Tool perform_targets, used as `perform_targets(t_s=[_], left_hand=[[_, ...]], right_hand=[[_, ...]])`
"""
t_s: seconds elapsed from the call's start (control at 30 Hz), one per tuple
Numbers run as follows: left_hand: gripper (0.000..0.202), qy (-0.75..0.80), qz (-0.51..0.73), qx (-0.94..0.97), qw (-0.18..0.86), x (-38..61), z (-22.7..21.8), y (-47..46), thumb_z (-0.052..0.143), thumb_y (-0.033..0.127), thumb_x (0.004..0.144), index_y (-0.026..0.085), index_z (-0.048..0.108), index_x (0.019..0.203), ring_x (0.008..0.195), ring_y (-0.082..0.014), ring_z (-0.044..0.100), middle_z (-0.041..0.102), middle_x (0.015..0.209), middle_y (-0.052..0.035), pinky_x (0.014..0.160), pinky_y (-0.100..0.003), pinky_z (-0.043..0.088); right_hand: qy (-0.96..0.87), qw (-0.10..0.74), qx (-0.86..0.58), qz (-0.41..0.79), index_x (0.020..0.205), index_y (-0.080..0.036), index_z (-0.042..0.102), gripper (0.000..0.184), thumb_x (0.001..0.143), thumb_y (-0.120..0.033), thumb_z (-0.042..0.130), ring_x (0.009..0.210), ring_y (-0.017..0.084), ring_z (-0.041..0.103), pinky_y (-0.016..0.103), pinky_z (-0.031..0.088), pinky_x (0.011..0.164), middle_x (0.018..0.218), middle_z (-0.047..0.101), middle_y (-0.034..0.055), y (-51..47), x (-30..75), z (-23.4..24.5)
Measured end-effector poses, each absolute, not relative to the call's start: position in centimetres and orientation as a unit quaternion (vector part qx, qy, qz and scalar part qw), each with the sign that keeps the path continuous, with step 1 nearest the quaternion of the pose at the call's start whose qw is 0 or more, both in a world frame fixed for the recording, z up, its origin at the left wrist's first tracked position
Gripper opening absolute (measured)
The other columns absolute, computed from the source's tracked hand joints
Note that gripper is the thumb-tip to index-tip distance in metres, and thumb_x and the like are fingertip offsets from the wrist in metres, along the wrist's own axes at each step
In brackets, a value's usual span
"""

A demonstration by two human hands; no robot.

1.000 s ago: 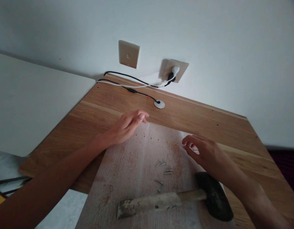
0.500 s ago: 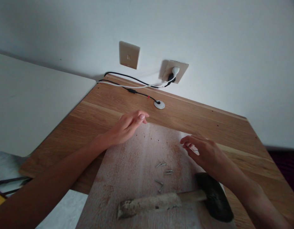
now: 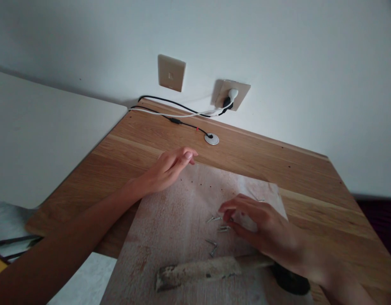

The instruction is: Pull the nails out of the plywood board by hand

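Observation:
My left hand (image 3: 173,167) rests at the far left corner of a whitish wooden board (image 3: 170,228), fingers extended with the thumb alongside, holding nothing I can see. Over the board's right half hovers my right hand (image 3: 255,218), fingers curved and apart from the thumb, its fingertips beside several small silvery nails (image 3: 224,228). More of these nails (image 3: 212,247) lie nearer to me. Another nail (image 3: 260,199) lies behind the right hand. A black-headed mallet (image 3: 198,271) lies across the near part of the board, its head partly hidden under my right forearm.
The board lies on a wooden desk (image 3: 119,152) against a wall. A row of small dark holes (image 3: 201,184) runs along the board's far end. Cables (image 3: 174,120) lead from a wall socket (image 3: 235,95) to a round desk grommet (image 3: 211,139). A white panel (image 3: 56,135) stands at left.
My right hand has moved left and toward me, from the board's far right edge to the loose nails. A nail now shows where it was. My left hand has stayed still.

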State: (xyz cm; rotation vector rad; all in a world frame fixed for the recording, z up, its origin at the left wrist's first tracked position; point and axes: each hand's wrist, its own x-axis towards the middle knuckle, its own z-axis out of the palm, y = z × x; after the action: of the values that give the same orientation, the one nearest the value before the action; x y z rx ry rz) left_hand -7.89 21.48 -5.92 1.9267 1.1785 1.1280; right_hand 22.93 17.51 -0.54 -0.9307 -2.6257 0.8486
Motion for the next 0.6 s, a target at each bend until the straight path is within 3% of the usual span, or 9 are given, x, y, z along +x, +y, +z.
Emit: perform_targets(t_s=[0.13, 0.4, 0.6], left_hand=[[0.063, 0.446, 0.427, 0.724, 0.307, -7.8, -5.8, 21.4, 0.030, 0.066, 0.115, 0.019, 0.071, 0.124, 0.096, -0.0213, 0.074, 0.080, 0.103, -0.0078, 0.090, -0.036, 0.055], [0.063, 0.437, 0.423, 0.736, 0.298, -7.9, -5.8, 21.5, 0.027, 0.064, 0.115, 0.018, 0.069, 0.124, 0.097, -0.0211, 0.074, 0.079, 0.104, -0.0086, 0.090, -0.036, 0.055], [0.065, 0.432, 0.419, 0.742, 0.296, -8.0, -6.0, 21.7, 0.025, 0.066, 0.115, 0.018, 0.069, 0.123, 0.100, -0.0213, 0.074, 0.079, 0.106, -0.0096, 0.092, -0.036, 0.055]], right_hand=[[-0.903, 0.111, -0.266, 0.317, 0.127, -0.022, 0.067, 0.026, 0.106, -0.010, 0.057, 0.097, 0.017, 0.073, 0.029, 0.060, 0.082, 0.102, 0.077, 0.0036, 16.5, 21.8, -1.2], [-0.907, 0.129, -0.344, 0.208, 0.122, -0.027, 0.070, 0.022, 0.104, -0.016, 0.062, 0.088, 0.017, 0.078, 0.030, 0.063, 0.080, 0.100, 0.083, 0.0015, 18.9, 25.3, -0.1], [-0.864, 0.123, -0.477, 0.102, 0.109, -0.025, 0.073, 0.020, 0.096, -0.032, 0.060, 0.068, 0.024, 0.079, 0.036, 0.059, 0.057, 0.085, 0.084, 0.0055, 21.7, 29.7, -0.4]])
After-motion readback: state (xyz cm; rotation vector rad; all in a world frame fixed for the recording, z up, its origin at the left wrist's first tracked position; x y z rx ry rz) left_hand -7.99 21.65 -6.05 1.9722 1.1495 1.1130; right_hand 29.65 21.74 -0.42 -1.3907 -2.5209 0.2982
